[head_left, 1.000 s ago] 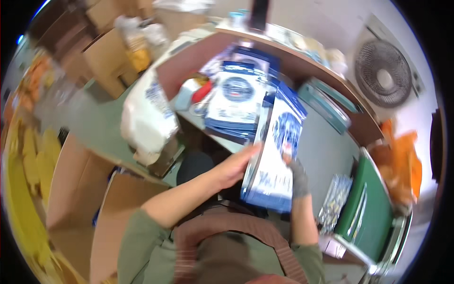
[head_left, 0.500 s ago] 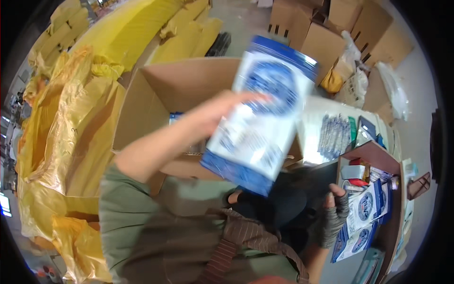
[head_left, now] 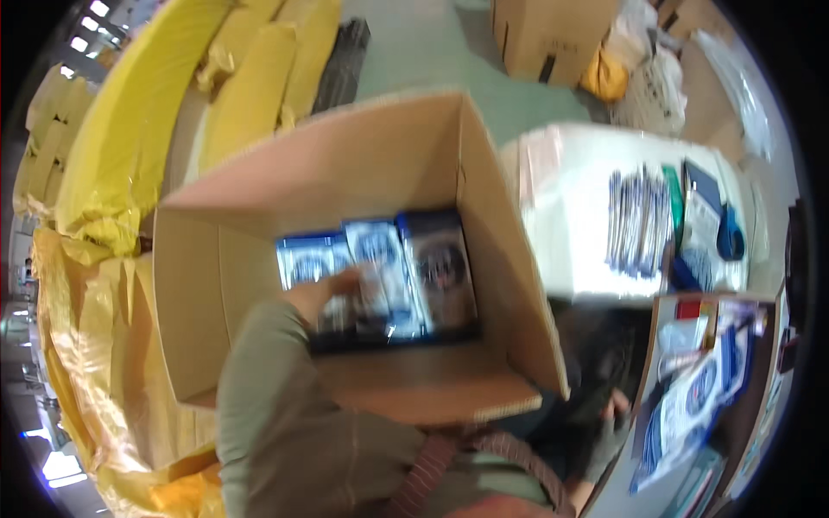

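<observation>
My left hand [head_left: 326, 293] reaches into an open cardboard box [head_left: 186, 302] in front of me. Its fingers, slightly blurred, are closed at the left edge of a flat blue-and-white pouch [head_left: 380, 250] in the middle of the box. Another such pouch [head_left: 302, 252] lies to its left, partly under the hand. To its right lies a darker, shaded pouch [head_left: 439, 268] with a blue top. My right hand [head_left: 607, 436], in a grey fingerless glove, hangs low beside a side bin and holds nothing visible. Its fingers are too dim and blurred to read.
The side bin [head_left: 643, 380] at the right holds more blue-and-white pouches [head_left: 695, 397]. Behind it, a white-covered surface [head_left: 561, 224] carries a row of thin packets [head_left: 637, 224] and blue-handled scissors [head_left: 731, 233]. Yellow wrapped bundles [head_left: 138, 112] stand at the left, a closed carton [head_left: 553, 39] at the back.
My left hand has lowered the pouch from above the box down into it. The view has shifted, showing the box's inside and its pouches. My right hand has dropped a little lower beside the bin.
</observation>
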### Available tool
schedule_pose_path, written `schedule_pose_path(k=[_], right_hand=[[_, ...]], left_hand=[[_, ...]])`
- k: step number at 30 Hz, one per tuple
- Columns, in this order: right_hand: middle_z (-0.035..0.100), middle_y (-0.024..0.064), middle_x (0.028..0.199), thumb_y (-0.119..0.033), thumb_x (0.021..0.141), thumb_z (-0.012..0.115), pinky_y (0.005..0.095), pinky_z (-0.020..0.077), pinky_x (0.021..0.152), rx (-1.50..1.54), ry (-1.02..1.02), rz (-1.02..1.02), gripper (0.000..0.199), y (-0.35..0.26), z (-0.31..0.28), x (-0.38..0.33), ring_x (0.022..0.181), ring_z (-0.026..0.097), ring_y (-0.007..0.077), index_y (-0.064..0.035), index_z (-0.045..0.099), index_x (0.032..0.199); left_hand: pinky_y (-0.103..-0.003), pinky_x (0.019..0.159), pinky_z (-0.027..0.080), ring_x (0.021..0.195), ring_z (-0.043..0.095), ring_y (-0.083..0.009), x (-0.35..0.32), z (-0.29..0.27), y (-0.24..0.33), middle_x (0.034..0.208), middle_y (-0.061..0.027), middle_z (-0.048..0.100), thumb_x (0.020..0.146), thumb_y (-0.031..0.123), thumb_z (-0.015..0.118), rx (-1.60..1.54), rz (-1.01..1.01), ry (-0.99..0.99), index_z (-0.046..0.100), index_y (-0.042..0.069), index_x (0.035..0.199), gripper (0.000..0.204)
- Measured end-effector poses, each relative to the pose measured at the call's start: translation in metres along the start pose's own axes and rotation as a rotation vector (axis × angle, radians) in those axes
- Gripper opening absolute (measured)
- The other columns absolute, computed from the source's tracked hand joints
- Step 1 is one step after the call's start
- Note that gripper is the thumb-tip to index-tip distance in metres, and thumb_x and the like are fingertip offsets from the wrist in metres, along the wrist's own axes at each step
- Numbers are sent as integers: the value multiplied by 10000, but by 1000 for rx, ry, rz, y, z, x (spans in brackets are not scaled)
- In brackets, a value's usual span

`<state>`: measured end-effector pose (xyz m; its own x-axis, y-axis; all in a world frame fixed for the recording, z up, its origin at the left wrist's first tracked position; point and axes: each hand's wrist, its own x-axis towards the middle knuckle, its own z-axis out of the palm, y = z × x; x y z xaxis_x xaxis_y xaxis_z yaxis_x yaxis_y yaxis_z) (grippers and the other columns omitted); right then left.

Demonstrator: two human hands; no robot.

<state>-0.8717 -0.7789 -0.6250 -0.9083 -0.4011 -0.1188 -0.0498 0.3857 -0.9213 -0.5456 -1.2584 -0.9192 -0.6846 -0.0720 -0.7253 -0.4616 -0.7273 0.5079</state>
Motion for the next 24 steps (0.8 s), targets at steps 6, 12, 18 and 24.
schedule_pose_path(k=[6,12,18,24], right_hand=[[622,119,1148,-188,926,608,334,423,938,-217,-84,405,640,10,-23,-23,1026,561,205,-85,284,1468],[609,17,873,-160,901,629,210,415,648,154,51,157,228,89,-83,-105,731,501,65,-25,624,1084],[604,86,724,-162,882,647,299,457,707,-123,636,214,177,111,-128,-230,696,559,162,-3,628,808],[548,190,1189,-200,902,595,416,381,1007,-722,1703,425,361,192,-178,-389,1128,514,319,-43,560,1226]], left_hand=[[-496,990,390,1236,480,-361,50,48,5,1353,-225,465,750,491,711,486,-239,882,458,26,1346,797],[-455,989,409,1134,493,-413,33,112,84,1275,-250,483,706,204,715,691,249,1295,471,-4,1269,648],[-329,907,429,980,558,-216,-173,388,207,1032,-108,593,890,55,517,1042,1318,663,565,-33,1112,243],[-327,1009,378,1158,505,-212,-163,610,63,1256,-121,526,947,97,453,1085,1262,-464,468,-20,1291,363]])
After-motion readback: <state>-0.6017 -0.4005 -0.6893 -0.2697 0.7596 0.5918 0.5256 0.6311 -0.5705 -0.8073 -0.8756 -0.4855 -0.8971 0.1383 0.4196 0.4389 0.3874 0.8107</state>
